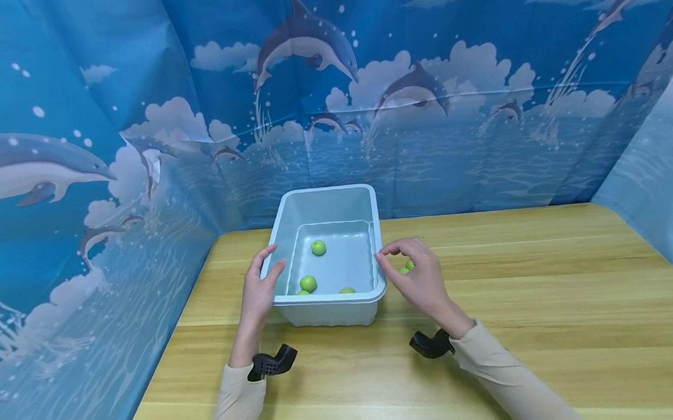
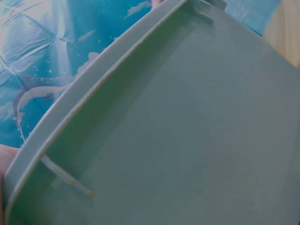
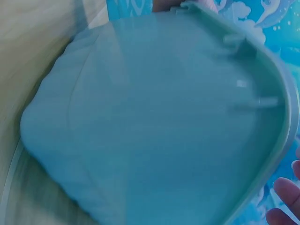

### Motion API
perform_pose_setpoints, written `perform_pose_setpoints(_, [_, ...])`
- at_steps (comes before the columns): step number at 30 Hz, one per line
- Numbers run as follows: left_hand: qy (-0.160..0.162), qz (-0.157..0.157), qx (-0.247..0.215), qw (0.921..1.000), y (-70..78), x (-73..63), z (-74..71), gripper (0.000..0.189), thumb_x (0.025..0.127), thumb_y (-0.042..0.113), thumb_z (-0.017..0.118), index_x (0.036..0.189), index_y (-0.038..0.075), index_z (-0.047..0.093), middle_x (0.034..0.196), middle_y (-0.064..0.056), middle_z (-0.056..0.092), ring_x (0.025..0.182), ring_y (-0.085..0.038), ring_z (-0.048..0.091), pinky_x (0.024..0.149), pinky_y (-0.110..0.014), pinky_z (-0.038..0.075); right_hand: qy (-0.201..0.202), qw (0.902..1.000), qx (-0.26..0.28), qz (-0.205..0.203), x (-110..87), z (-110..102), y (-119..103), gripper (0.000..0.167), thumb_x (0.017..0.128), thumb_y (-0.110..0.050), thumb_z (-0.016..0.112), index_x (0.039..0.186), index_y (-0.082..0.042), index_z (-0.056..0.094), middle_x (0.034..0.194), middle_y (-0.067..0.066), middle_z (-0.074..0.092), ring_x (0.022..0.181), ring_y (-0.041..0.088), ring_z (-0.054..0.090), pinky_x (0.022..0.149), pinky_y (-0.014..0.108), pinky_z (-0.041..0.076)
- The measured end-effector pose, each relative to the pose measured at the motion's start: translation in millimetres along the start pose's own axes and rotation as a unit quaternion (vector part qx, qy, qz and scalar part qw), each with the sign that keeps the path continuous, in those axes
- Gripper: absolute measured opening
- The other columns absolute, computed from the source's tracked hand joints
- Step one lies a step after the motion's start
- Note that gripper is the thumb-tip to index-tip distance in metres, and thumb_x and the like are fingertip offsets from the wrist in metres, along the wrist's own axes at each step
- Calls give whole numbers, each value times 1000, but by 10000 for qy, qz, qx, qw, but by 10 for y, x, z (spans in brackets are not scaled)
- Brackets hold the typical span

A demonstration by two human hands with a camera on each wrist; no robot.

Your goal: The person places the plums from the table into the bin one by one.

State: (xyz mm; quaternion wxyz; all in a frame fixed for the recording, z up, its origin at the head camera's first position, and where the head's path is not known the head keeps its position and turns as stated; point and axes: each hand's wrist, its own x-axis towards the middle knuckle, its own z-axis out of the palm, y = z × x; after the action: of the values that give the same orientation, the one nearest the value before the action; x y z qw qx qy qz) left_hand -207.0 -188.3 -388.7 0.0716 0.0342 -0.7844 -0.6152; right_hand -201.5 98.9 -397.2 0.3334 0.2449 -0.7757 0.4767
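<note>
A pale blue-grey plastic bin (image 1: 326,315) stands on the table, with its front wall filling much of both wrist views. Inside lie several small round green fruits (image 1: 318,248). My left hand (image 1: 257,289) is at the bin's left rim, thumb and index finger spread apart and overlapping the edge. At the right rim is my right hand (image 1: 423,280), its thumb and index finger loosely curved with tips right at the edge. In the right wrist view, fingertips (image 3: 285,190) show just beyond the rim, with nothing between them. Other fingers are hidden.
More green fruits (image 1: 410,264) lie on the wooden table (image 1: 547,300), partly behind my right hand. A dolphin-printed backdrop (image 1: 458,140) closes off the back and both sides. Each wrist carries a black camera mount (image 1: 273,362).
</note>
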Motion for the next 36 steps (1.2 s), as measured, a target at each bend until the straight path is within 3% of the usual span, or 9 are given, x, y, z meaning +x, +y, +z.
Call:
perform_pose_setpoints(5, [-28,42,-16,10000,12,1,1,48,96,31,57,138,13,46,152,-10,26,140,-25,16,112,-48,12,-20,9995,-254,193,-23,-65,177,7,84,-8,72,89,-8,68,89,3,66,83,27,57,71,43,46])
perform_pose_setpoints(9, [-22,52,-33,10000,4,7,-3,48,96,32,57,138,14,46,152,-9,27,141,-24,15,112,-48,12,-275,9961,-676,506,-61,-96,323,10,85,-12,71,92,-6,69,91,6,66,81,26,58,70,42,47])
perform_pose_setpoints(14, [-29,-19,-34,10000,0,1,-8,47,96,32,57,138,15,46,152,-9,26,140,-24,17,111,-49,13,-913,9834,-1173,1040,-135,-122,443,20,86,-19,70,100,-4,68,96,9,66,83,29,59,69,42,48])
perform_pose_setpoints(23, [-21,-35,14,10000,-11,13,2,48,95,34,57,138,17,46,152,-8,26,141,-24,15,112,-48,12,-1703,9608,-1628,1459,-239,-119,626,27,83,-19,73,105,-5,69,100,10,67,80,26,58,67,39,46])
perform_pose_setpoints(28, [-32,-11,51,10000,-16,6,1,48,95,34,57,138,15,46,152,-8,26,141,-24,15,111,-49,12,-1945,9504,-1798,1629,-279,-114,692,30,81,-20,75,107,-5,69,102,11,66,80,24,54,64,34,42])
perform_pose_setpoints(36, [-13,-37,41,10000,-11,4,2,47,95,34,57,138,18,46,152,-7,26,140,-23,16,112,-47,13,-2081,9428,-1906,1774,-296,-106,714,32,80,-23,75,107,-7,69,107,12,65,83,23,54,63,35,43])
